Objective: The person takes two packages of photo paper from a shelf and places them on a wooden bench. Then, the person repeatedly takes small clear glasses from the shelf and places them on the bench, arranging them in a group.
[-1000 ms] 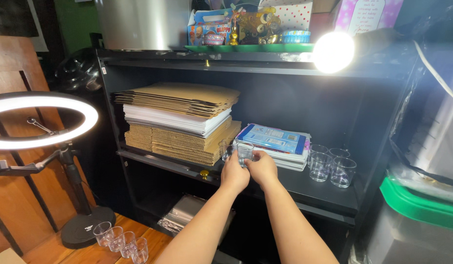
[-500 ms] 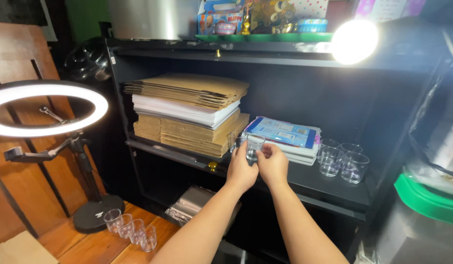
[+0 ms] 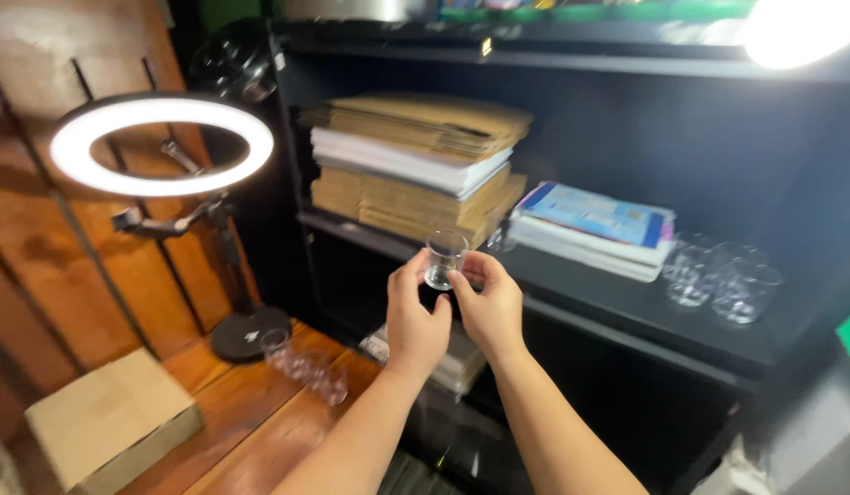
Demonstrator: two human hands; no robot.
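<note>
Both my hands hold one small clear glass (image 3: 442,258) in front of a black shelf unit. My left hand (image 3: 416,317) grips it from the left and below, and my right hand (image 3: 486,304) pinches it from the right. The glass is upright, level with the front edge of the middle shelf (image 3: 618,307). Another small clear glass (image 3: 498,240) stands on that shelf just behind it, beside a stack of flat cardboard and white sheets (image 3: 416,160).
A pile of books with a blue cover (image 3: 595,227) lies on the shelf, with clear glasses (image 3: 718,275) to its right. A lit ring light (image 3: 159,142) on a stand is at left. Several small glasses (image 3: 306,365) and a cardboard box (image 3: 109,417) sit on the wooden floor.
My hands have drawn back from the shelf toward me, carrying the small glass away from the books. The view has shifted right and down.
</note>
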